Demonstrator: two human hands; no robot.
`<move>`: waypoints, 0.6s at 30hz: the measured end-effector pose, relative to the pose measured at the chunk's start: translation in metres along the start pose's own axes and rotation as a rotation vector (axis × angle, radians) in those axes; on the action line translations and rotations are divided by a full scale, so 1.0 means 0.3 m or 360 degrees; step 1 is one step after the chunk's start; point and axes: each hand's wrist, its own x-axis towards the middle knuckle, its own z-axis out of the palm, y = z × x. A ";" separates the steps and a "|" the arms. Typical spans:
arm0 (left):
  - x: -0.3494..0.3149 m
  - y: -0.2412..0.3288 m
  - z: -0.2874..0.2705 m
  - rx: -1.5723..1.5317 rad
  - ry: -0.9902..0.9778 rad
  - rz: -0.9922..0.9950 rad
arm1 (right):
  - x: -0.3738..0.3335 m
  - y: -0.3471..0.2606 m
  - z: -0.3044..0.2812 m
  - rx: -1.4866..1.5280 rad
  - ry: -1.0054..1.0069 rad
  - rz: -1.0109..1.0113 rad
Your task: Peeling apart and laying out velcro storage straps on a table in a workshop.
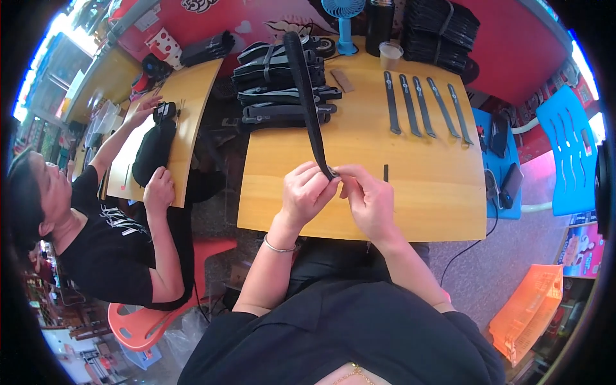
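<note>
A long black padded strap (300,77) rises in a curve over the table, its lower end between my two hands. My left hand (300,194) is closed around that end, thumb and fingers pinched together. From the other side, my right hand (371,204) pinches at the same end; the exact spot is partly hidden by the fingertips. Just beyond my right hand lies a short narrow black strip (386,173). Several flat dark strips (407,106) are laid out in a row at the table's far right.
Bundled black and grey straps (282,119) pile up at the table's (289,151) far left. Behind stand a blue fan (346,32), a black bottle (380,29), a cup (390,58) and a tied black stack (439,32). A co-worker (115,237) handles a black item at the left table.
</note>
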 end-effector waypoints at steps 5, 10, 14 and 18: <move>0.030 -0.015 0.002 0.0023 0.0049 0.0160 | 0.017 -0.002 -0.021 0.0090 -0.0029 -0.0057; 0.021 -0.011 -0.003 0.0092 -0.0060 0.0027 | 0.012 0.000 -0.031 -0.0088 -0.0047 -0.0119; 0.008 -0.021 0.011 0.0043 -0.0046 0.0139 | 0.001 0.023 -0.020 -0.0085 0.0021 -0.0074; 0.023 -0.002 0.015 0.0055 -0.0021 0.0218 | -0.004 0.027 -0.026 -0.0077 0.0087 -0.0172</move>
